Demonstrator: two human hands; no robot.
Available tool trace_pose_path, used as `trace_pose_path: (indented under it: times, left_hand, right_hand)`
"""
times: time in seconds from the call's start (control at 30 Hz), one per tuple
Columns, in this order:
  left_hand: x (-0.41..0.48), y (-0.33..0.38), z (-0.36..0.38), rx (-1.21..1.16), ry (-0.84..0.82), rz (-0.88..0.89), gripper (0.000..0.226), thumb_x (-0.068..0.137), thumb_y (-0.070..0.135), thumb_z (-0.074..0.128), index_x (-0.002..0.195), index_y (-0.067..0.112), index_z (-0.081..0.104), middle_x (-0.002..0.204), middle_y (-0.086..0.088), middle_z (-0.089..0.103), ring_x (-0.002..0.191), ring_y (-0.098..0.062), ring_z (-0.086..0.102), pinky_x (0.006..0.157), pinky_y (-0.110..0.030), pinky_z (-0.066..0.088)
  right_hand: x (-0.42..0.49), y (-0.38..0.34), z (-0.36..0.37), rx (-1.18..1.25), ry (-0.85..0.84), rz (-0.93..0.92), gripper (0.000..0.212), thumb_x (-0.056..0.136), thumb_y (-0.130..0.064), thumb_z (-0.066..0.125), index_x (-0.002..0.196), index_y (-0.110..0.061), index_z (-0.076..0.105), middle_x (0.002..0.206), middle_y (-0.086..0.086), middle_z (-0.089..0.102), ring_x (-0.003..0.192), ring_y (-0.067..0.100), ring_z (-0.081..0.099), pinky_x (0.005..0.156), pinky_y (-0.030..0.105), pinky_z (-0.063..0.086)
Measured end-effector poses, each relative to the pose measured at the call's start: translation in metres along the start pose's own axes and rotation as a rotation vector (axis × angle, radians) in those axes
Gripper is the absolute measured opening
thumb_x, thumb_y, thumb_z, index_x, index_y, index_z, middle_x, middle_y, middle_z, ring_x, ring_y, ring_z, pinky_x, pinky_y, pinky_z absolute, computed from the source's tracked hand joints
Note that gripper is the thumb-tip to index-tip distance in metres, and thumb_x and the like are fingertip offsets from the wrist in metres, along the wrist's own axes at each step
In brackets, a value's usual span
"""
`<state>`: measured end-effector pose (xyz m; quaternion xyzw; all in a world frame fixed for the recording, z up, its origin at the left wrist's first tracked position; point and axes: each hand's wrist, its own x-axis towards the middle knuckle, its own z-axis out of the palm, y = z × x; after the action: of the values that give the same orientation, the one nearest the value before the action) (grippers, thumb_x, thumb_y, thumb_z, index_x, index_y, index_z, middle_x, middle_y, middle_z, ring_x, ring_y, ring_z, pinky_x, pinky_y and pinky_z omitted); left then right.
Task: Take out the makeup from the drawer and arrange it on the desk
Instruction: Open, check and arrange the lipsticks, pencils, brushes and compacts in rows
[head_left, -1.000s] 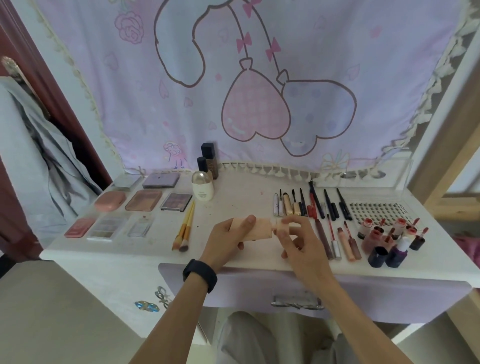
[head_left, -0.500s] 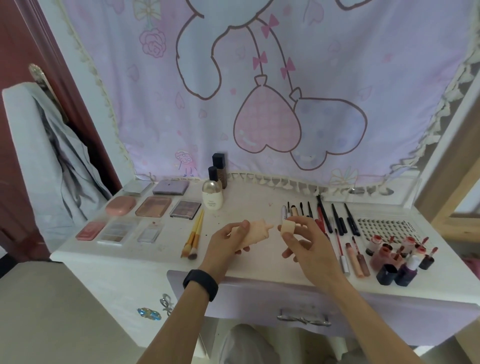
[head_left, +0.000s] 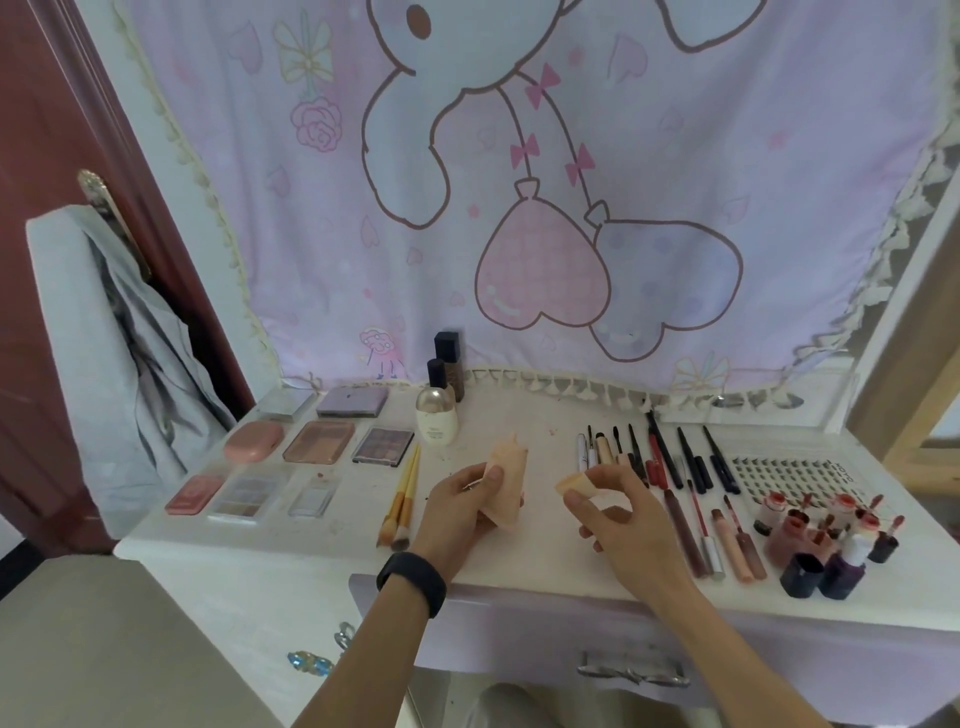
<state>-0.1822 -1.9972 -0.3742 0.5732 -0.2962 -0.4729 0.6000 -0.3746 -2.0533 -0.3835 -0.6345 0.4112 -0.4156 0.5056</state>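
At far left, beside a dark red door, a grey garment (head_left: 109, 364) is seen hanging. A printed lilac cloth (head_left: 519, 182) is hung behind the white bench (head_left: 545, 415).

Left part of bench: compacts and palettes (head_left: 319, 441) are laid flat in three rows. Just to their right, a rounded pale bottle (head_left: 437, 423) is stood upright, with two dark bottles (head_left: 449, 356) behind it. Two brushes (head_left: 402, 499) are laid side by side, bristles toward the front edge.

Centre: the left hand (head_left: 457, 506), a black wristband (head_left: 412, 576) on its wrist, is held above the bench. Its grip is closed round the lower part of a peach tube (head_left: 506, 483), which is held nozzle up and slightly tilted. The tube's nozzle is uncovered. The right hand (head_left: 618, 514) is held near it, apart from the tube; a small peach cap (head_left: 576, 483) is pinched in its grip between thumb and fingertips.

Right part of bench: pencils and liners (head_left: 665, 457) are lined up in a row, with lip gloss tubes (head_left: 727, 535) laid in front of them. A lash tray (head_left: 784, 467) is laid flat further right, and a cluster of small bottles (head_left: 831, 540) is stood near the front right corner.

Below the bench edge, a lilac drawer front (head_left: 519, 634) with a metal handle is noted.
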Motion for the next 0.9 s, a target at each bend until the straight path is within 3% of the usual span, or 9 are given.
trace_pose_path:
  times: [0.17,0.23,0.3,0.37,0.47,0.57,0.67,0.77,0.9]
  left_hand:
    - [0.039,0.025,0.009,0.331,0.063,0.022,0.024,0.097,0.027,0.063,0.117,0.013,0.063,0.114,-0.006,0.068,0.102,-0.024,0.066,0.095,-0.045,0.055]
    - [0.059,0.034,0.016,0.432,0.061,0.014,0.026,0.096,0.026,0.062,0.120,0.015,0.061,0.115,-0.006,0.066,0.105,-0.024,0.064,0.097,-0.045,0.054]
    - [0.080,0.038,0.022,0.531,0.059,-0.011,0.033,0.095,0.029,0.064,0.124,0.014,0.062,0.115,-0.003,0.067,0.107,-0.024,0.064,0.100,-0.046,0.052]
    - [0.103,0.039,0.026,0.608,0.063,-0.042,0.035,0.092,0.033,0.065,0.122,0.015,0.065,0.113,-0.002,0.069,0.105,-0.023,0.065,0.100,-0.045,0.051]
    - [0.129,0.044,0.032,0.730,0.074,-0.063,0.033,0.092,0.037,0.062,0.117,0.017,0.069,0.111,-0.002,0.071,0.100,-0.021,0.065,0.096,-0.037,0.051]
    - [0.147,0.043,0.039,0.889,0.114,-0.045,0.035,0.094,0.037,0.058,0.123,0.017,0.061,0.118,-0.003,0.067,0.104,-0.022,0.062,0.082,-0.029,0.046]
    - [0.152,0.040,0.045,1.044,0.179,0.011,0.039,0.095,0.040,0.056,0.127,0.019,0.050,0.124,-0.006,0.062,0.108,-0.025,0.060,0.077,-0.029,0.043]
    - [0.153,0.035,0.045,1.284,0.199,0.108,0.046,0.096,0.048,0.049,0.134,0.022,0.045,0.132,-0.007,0.052,0.115,-0.028,0.055,0.085,-0.036,0.047]
    - [0.151,0.025,0.045,1.304,0.155,0.182,0.051,0.095,0.049,0.049,0.142,0.029,0.044,0.139,-0.003,0.046,0.121,-0.027,0.051,0.093,-0.039,0.048]
  right_hand:
    - [0.034,-0.018,-0.006,-0.101,0.046,-0.077,0.022,0.090,-0.026,0.074,0.104,-0.038,0.061,0.096,-0.016,0.067,0.074,0.020,0.062,0.068,0.022,0.051]
    - [0.055,-0.032,-0.009,-0.162,0.020,-0.099,0.021,0.092,-0.024,0.071,0.107,-0.037,0.061,0.098,-0.015,0.066,0.072,0.012,0.061,0.062,0.010,0.047]
    - [0.080,-0.041,-0.011,-0.269,0.000,-0.089,0.017,0.093,-0.026,0.068,0.105,-0.033,0.060,0.097,-0.018,0.063,0.077,0.000,0.057,0.063,0.007,0.043]
    - [0.107,-0.041,-0.010,-0.414,-0.015,-0.070,0.014,0.094,-0.033,0.066,0.104,-0.029,0.058,0.098,-0.019,0.062,0.088,0.000,0.058,0.071,0.011,0.042]
    - [0.144,-0.031,-0.008,-0.680,-0.056,-0.062,0.024,0.095,-0.048,0.059,0.105,-0.027,0.056,0.100,-0.014,0.064,0.094,0.010,0.061,0.079,0.030,0.049]
    - [0.173,-0.021,-0.002,-0.862,-0.080,-0.063,0.031,0.091,-0.055,0.058,0.108,-0.030,0.059,0.100,-0.012,0.066,0.093,0.012,0.062,0.083,0.038,0.054]
    - [0.194,-0.015,0.005,-0.958,-0.099,-0.055,0.029,0.089,-0.056,0.059,0.105,-0.033,0.059,0.097,-0.011,0.064,0.090,0.012,0.060,0.079,0.037,0.054]
    - [0.206,-0.010,0.008,-1.083,-0.109,-0.062,0.025,0.090,-0.055,0.055,0.099,-0.033,0.060,0.092,-0.009,0.063,0.085,0.015,0.060,0.075,0.037,0.055]
    - [0.214,-0.004,0.011,-1.254,-0.122,-0.103,0.022,0.094,-0.047,0.051,0.095,-0.027,0.061,0.089,-0.003,0.064,0.077,0.018,0.059,0.068,0.033,0.053]
